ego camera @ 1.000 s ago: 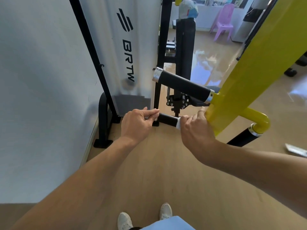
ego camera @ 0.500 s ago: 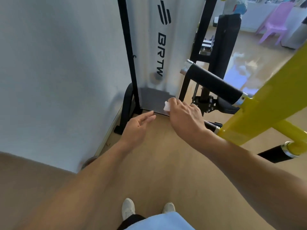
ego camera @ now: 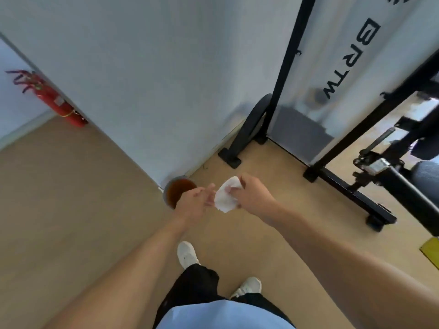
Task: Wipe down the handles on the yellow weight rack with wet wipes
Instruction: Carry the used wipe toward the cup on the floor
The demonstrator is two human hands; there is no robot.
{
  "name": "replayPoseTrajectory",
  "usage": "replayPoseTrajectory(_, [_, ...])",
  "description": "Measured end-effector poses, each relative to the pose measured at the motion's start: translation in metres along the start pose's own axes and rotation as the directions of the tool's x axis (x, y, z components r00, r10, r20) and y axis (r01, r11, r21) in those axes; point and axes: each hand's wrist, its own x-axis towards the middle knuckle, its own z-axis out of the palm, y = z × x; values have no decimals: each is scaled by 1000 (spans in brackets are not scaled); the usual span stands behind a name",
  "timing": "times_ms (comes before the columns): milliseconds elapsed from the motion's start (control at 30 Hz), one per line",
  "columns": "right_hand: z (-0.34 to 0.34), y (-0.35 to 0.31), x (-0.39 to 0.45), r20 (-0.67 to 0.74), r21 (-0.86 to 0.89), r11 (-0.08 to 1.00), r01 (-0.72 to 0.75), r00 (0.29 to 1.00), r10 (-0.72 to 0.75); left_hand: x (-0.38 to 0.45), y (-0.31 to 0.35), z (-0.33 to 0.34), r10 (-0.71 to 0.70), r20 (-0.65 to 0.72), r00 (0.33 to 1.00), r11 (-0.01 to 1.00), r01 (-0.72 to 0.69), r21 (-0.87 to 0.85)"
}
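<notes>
A crumpled white wet wipe (ego camera: 225,198) is pinched in the right hand (ego camera: 253,194) — grip clamped on it. The left hand (ego camera: 196,203) is held just beside the wipe, fingers relaxed and apart. A round bin (ego camera: 177,189) sits below the left hand, on the floor by the wall.

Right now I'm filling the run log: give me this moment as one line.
right hand: holds wet wipe | left hand: open, fingertips beside wipe | both off rack | bin on floor below hands
</notes>
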Motion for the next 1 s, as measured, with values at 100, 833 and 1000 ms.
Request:
replayPoseTrajectory(100, [46,2,28,68,176,979,-100,994,89,15,-17,-19,-143,-6,990,988,142,-58])
replayPoseTrajectory(833, [243,27,263,115,118,821,-558,829,547,195,-110,-165,-338,113,934,930,350,-112])
replayPoseTrajectory(1000, [286,80,331,98,329,639,-695,699,709,226,-165,-167,-449,4,894,879,442,-178])
